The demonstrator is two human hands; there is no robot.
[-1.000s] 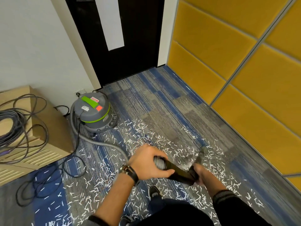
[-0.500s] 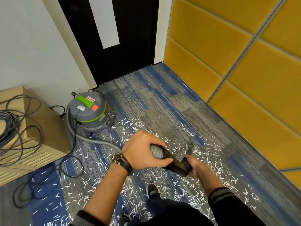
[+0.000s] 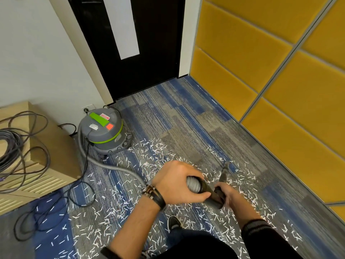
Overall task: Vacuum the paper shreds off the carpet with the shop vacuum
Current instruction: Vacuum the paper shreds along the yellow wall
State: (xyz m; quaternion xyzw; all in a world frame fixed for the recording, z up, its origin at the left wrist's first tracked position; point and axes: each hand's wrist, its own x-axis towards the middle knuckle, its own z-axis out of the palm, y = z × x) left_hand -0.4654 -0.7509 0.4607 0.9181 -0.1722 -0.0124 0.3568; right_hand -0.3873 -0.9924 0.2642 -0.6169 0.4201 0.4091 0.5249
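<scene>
A grey shop vacuum [image 3: 103, 130] with a green band stands on the carpet near the wall. Its grey hose [image 3: 104, 163] curves across the floor to my hands. My left hand [image 3: 175, 182] grips the ribbed hose end [image 3: 193, 185] where it joins the black wand. My right hand [image 3: 226, 195] holds the black wand [image 3: 210, 193] lower down. The dark nozzle [image 3: 225, 170] points down at the carpet ahead of my hands. White paper shreds [image 3: 153, 146] lie scattered over the blue and grey carpet [image 3: 186, 118] around me.
A wooden box [image 3: 46, 150] with coiled cables [image 3: 11, 144] on it stands at the left. Loose black cables [image 3: 56, 206] trail over the floor beside it. A black door [image 3: 130, 71] is ahead, yellow padded wall panels [image 3: 280, 90] run along the right. My shoe [image 3: 173, 222] shows below.
The nozzle has swung from the right toward straight ahead and my hands have drawn slightly closer to me. The view has tilted up a little. Both grips are unchanged.
</scene>
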